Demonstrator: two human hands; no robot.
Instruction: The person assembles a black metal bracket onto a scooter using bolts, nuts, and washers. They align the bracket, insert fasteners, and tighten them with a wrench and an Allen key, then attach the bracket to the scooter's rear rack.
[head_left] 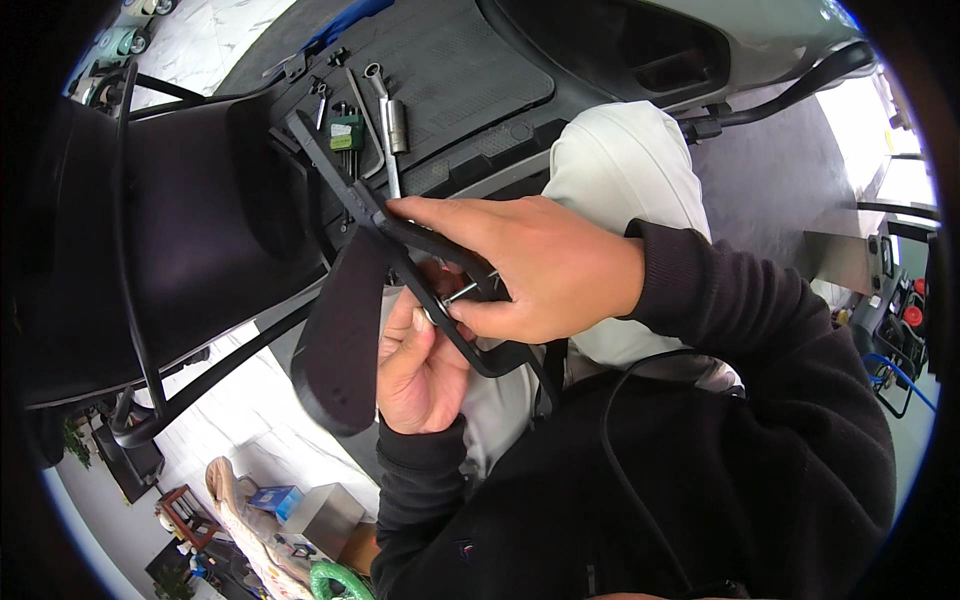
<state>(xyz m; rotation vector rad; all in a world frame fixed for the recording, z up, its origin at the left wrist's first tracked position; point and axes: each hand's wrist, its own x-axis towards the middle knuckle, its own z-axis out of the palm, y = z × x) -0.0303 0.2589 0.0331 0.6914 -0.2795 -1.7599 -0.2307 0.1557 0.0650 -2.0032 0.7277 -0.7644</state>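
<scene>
A black metal bracket [487, 360] with a long dark padded piece [343, 335] at its left side is held up above my lap. My right hand [545, 265] is closed around the bracket's upper bar, fingers stretched along it and thumb bent inward. Beside that thumb a thin silver bolt [462, 292] sits against the flat bar. From below, my left hand [425, 375] closes on the same bar near the bolt, its thumb on the underside. Some left fingers are hidden behind the bar, and whether they also pinch a small part cannot be seen.
On the scooter's ribbed footboard [465, 85] lie a ratchet wrench with a socket [396, 125], a green hex key set [346, 133] and a bent metal bar. The black seat [190, 200] is at left. Boxes [325, 515] stand on the floor at lower left.
</scene>
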